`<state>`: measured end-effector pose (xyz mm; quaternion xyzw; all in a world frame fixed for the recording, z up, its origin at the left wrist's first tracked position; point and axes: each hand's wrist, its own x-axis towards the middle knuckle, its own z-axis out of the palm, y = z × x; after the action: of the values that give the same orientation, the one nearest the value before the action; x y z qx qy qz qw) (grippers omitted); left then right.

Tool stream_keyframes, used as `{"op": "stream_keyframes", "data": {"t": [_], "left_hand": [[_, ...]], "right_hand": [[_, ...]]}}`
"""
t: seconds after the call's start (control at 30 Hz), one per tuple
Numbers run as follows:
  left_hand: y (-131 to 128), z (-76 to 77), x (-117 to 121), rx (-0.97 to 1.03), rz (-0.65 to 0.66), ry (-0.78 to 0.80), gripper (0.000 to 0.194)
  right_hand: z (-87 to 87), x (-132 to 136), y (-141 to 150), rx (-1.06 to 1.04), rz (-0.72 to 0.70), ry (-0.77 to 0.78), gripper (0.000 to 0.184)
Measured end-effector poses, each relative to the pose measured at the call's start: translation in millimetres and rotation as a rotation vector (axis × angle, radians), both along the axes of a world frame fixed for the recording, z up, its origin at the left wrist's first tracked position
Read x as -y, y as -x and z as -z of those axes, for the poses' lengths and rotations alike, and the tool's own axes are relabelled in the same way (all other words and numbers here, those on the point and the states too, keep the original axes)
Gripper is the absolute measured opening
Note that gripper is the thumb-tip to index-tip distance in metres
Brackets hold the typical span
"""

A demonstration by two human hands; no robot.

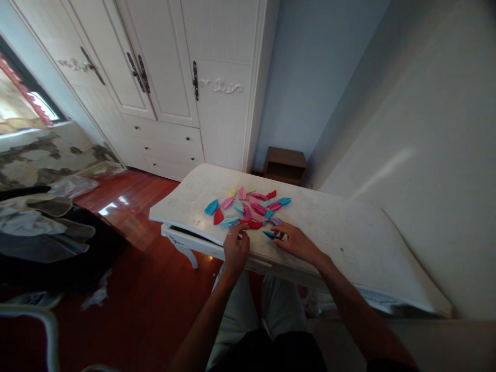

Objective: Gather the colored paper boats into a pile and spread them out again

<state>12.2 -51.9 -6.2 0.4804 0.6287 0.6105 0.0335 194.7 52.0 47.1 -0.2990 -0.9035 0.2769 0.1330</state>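
A pile of small folded paper pieces (258, 208) in pink, red, light blue, teal and yellow is spread on a white table (329, 227). At the pile's near edge is my left hand (236, 248), fingers bent and apart, with nothing visible in them; a red folded paper (253, 225) lies just beyond its fingertips. My right hand (296, 242) pinches a dark blue folded paper (270, 235) by its right end, close to the tabletop. Fine folds on that piece are too small to make out.
A drawer (194, 237) under the table's front edge stands slightly out. Behind the table are a white wardrobe (163, 88) and a small brown cabinet (284, 156). Dark and grey cloth (42, 232) is heaped on the left, above a red wooden floor (147, 289).
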Motion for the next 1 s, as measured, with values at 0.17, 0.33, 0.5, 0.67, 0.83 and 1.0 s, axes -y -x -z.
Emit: {"op": "stream_keyframes", "data": {"t": [0.17, 0.33, 0.5, 0.67, 0.83, 1.0], "left_hand": [[33, 0.2, -7, -0.204, -0.029, 0.116, 0.032], [56, 1.7, -11, -0.425, 0.036, 0.263, 0.045], [57, 2.8, -18, -0.500, 0.004, 0.316, 0.045], [53, 3.0, -22, -0.513, -0.001, 0.274, 0.044], [42, -5.8, -26, -0.536, 0.048, 0.195, 0.043], [33, -13.0, -43, -0.717, 0.199, 0.278, 0.042]], "right_hand": [[17.1, 2, 58, 0.017, -0.101, -0.188, 0.034], [20.3, -10, 84, 0.108, 0.043, -0.341, 0.029], [22.3, -16, 102, 0.084, 0.076, -0.372, 0.032], [20.7, -29, 107, -0.057, 0.060, -0.331, 0.032], [17.4, -57, 98, -0.004, 0.114, -0.441, 0.033], [24.6, -75, 94, 0.139, 0.009, -0.462, 0.037]]}}
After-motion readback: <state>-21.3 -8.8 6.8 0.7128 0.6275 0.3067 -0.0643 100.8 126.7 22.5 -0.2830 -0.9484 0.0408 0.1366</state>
